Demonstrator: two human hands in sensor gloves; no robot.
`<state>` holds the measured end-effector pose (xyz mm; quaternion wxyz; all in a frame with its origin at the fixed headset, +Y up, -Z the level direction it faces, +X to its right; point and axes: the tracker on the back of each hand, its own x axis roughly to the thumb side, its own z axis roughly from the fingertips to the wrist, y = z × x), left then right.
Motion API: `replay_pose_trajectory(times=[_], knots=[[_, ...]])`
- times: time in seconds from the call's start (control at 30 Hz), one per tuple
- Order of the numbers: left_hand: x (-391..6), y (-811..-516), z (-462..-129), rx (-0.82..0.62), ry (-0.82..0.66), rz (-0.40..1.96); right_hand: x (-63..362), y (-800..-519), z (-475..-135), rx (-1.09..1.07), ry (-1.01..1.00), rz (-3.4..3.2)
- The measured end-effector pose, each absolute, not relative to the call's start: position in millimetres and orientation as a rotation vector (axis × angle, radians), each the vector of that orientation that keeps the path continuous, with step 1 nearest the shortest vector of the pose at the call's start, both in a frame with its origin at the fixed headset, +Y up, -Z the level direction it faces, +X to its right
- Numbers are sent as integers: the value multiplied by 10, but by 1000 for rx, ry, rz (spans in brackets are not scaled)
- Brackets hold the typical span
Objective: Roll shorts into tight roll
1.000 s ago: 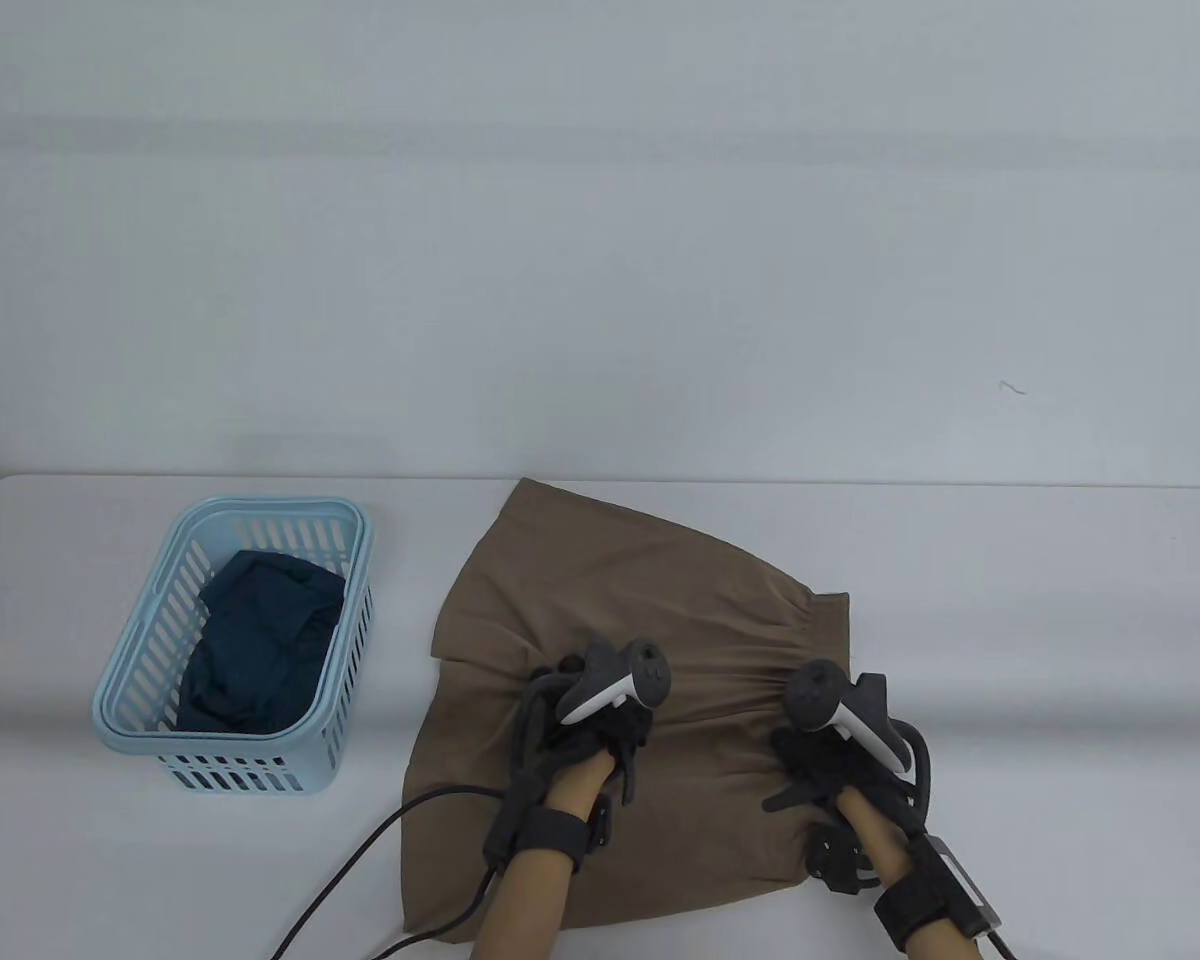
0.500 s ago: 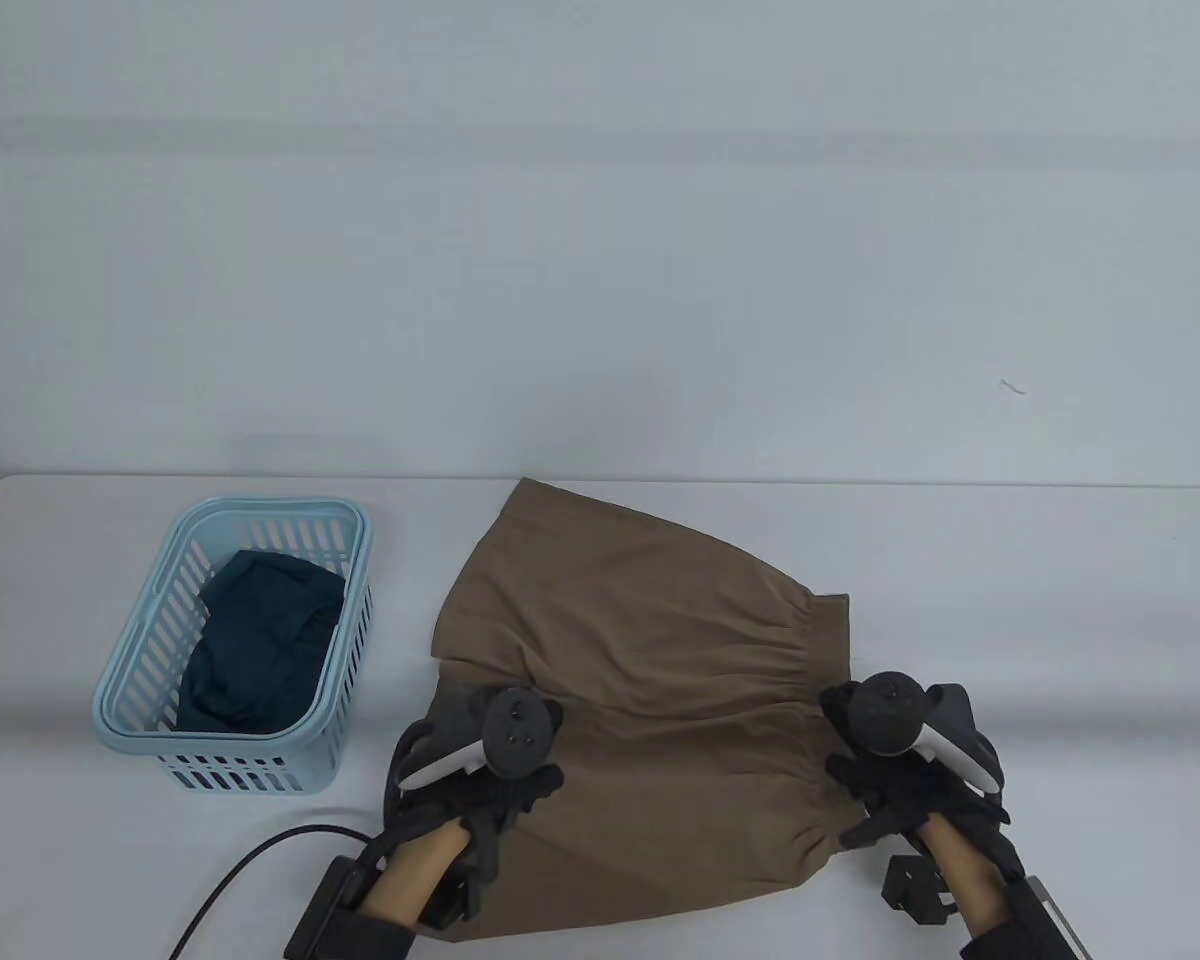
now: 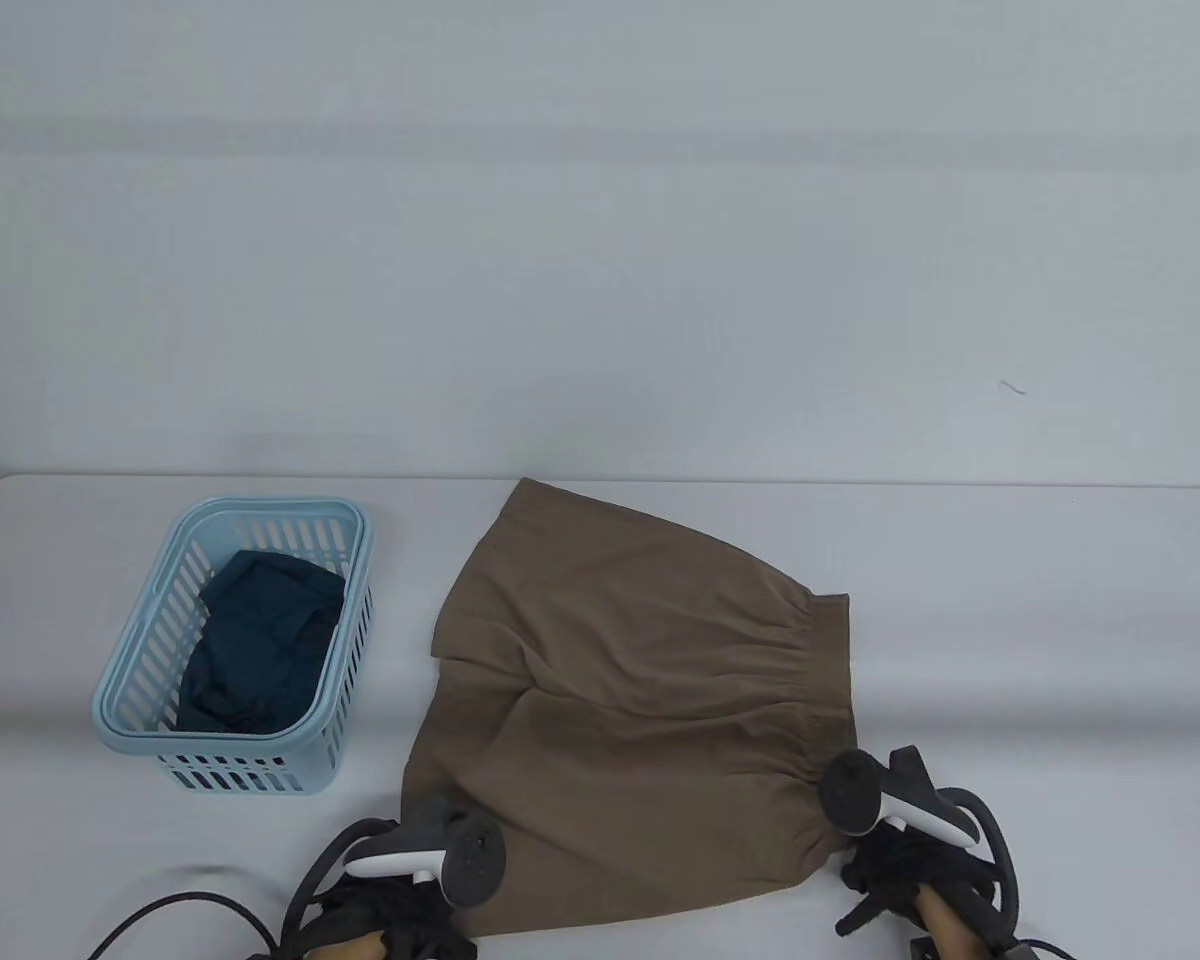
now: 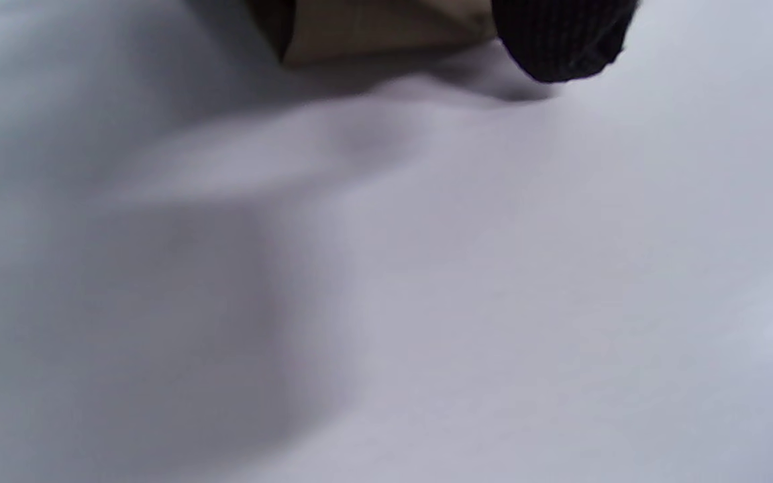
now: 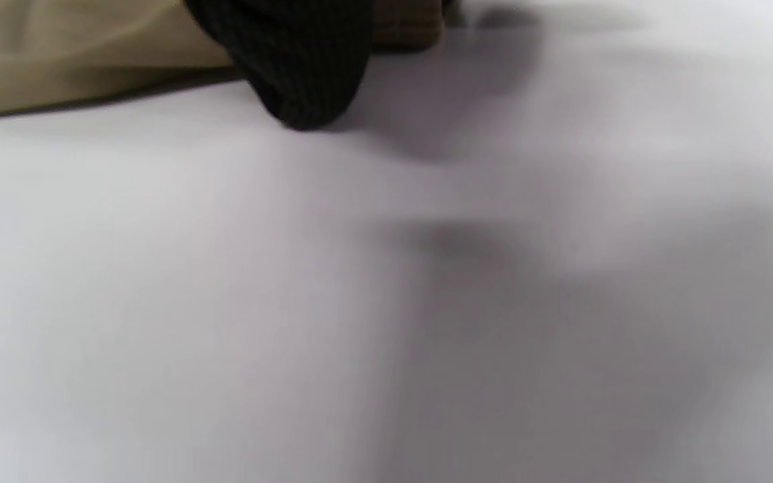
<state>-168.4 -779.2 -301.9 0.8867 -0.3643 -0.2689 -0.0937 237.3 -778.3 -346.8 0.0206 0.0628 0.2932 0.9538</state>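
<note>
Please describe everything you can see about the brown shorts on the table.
The brown shorts lie spread flat on the white table, not yet rolled. The fabric looks thin and smooth. The gathered elastic waistband is at the right and the leg openings are at the left, one leg partly over the other. The left hand is at the near left corner and the right hand at the near end of the waistband; whether they grip cannot be seen.

Both hands in black knit sensor gloves: left hand lower left, right hand lower right. Grey-and-white trackers strapped on backs. Black cables loop off; wrist hardware possibly brackets.
</note>
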Motion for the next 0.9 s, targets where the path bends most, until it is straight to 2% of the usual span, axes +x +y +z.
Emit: replay_pose_trajectory(times=[0.17,0.27,0.43,0.57,0.73,0.9], knots=[[-1637,-7789,-3017,-728,-542,-190,2371,-7793,-3456,157,743,3028],[-1643,-7768,-3031,-626,-547,-218,2362,-7790,-3440,151,671,3057],[-1709,-7614,-3112,-457,-546,-103,2404,-7724,-3450,124,519,3007],[-1846,-7354,-3169,-350,-528,96,2530,-7625,-3458,100,422,2846],[-2011,-6920,-3107,-245,-534,319,2670,-7494,-3432,89,420,2664],[-2115,-6426,-2945,-179,-625,449,2742,-7290,-3389,162,495,2485]])
